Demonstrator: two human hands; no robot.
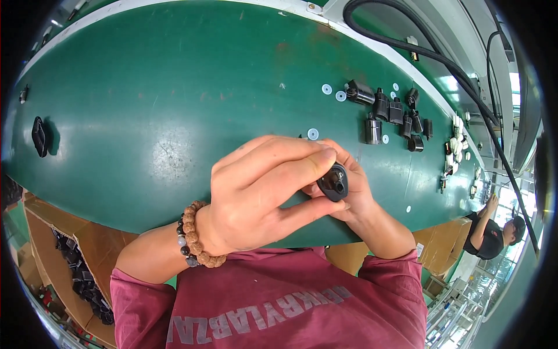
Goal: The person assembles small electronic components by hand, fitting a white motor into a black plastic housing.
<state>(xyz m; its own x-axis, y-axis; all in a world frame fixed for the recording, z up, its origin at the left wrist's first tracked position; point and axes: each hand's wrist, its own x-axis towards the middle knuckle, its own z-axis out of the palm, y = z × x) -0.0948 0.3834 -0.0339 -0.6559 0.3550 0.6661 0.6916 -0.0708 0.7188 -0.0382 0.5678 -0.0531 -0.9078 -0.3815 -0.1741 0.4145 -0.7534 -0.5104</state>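
Over the near side of the green table [163, 64], I hold a small black plastic part [333, 182] with a rounded diamond-shaped end and a dark hollow in it. My left hand [261, 186] grips it from the left, fingertips at its upper edge and thumb along its lower edge. My right hand [357, 189] is curled round its right side and behind it, so most of those fingers are hidden. How far the part reaches behind my hands cannot be seen. A bracelet of brown and dark beads [197, 238] circles my left wrist.
Several black plastic housings [373, 129] stand and lie right of my hands, with small pale discs [313, 134] among them. A black piece [39, 137] lies far left. White parts [455, 148] line the right. A cardboard box [58, 224] holds black pieces. Another person [488, 241] works at right.
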